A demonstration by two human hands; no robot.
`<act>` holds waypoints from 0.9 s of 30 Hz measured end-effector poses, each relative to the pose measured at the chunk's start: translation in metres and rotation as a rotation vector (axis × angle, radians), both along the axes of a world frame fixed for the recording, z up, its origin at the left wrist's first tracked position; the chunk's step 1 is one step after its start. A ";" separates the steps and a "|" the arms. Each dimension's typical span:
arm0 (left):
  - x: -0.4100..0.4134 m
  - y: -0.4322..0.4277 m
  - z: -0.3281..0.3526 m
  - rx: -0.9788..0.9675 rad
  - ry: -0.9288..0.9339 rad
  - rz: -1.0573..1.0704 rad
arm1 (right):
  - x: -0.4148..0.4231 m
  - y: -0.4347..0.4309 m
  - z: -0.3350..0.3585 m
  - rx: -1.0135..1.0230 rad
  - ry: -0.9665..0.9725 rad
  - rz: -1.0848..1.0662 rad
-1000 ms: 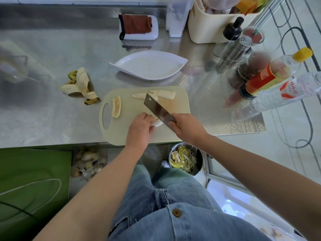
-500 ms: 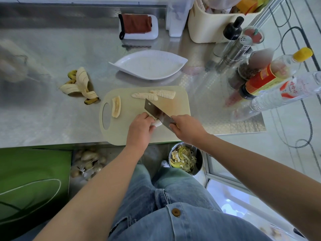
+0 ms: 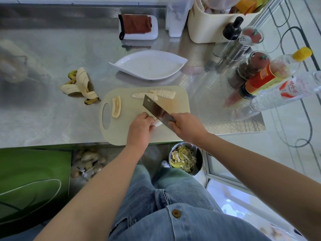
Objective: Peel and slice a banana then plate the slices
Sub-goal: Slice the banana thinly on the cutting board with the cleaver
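Bin [image 3: 185,159]: stood below the counter edge and held scraps; no part in the step.
Left hand [image 3: 139,128]: fingers curled over the piece [image 3: 157,122], pinning it to the board [image 3: 132,108] near its near edge.
Right hand [image 3: 186,126]: clamped on the handle of the knife [image 3: 156,111]; the two hands sat close together, one on each side of the blade.
Knife: broad blade tilted, its edge at the exposed end of the piece, just beside the left fingertips. Whether it had bitten in could not be told.
Piece: peeled, pale, mostly hidden under the left hand; only its right end showed.
Step, as judged: slicing this piece crosswise.
Method advised: keep fingertips tucked behind the knuckles, drop the blade straight, advance in short even steps, press lightly, since soft flesh would likely smear or stick to the steel.
Half [image 3: 116,106]: lay flat at the board's left beside the handle hole, uncut.
Slices [image 3: 163,93]: two fanned rows at the far edge, thin, even, cream-coloured, leaning on one another.
Peel [image 3: 79,86]: on the counter left of the board, apart from it.
Plate [image 3: 149,66]: white, leaf-shaped, beyond the board; no slices on it, so plating was not yet begun.
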State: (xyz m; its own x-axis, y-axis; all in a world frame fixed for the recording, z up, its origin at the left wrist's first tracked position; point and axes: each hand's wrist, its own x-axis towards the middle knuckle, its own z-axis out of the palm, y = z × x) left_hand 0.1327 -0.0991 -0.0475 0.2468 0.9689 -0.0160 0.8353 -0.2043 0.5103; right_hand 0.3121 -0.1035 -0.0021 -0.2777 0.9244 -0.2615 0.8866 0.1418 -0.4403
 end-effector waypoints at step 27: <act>0.000 -0.001 0.001 -0.013 0.012 0.013 | -0.003 -0.001 -0.001 0.008 -0.022 -0.003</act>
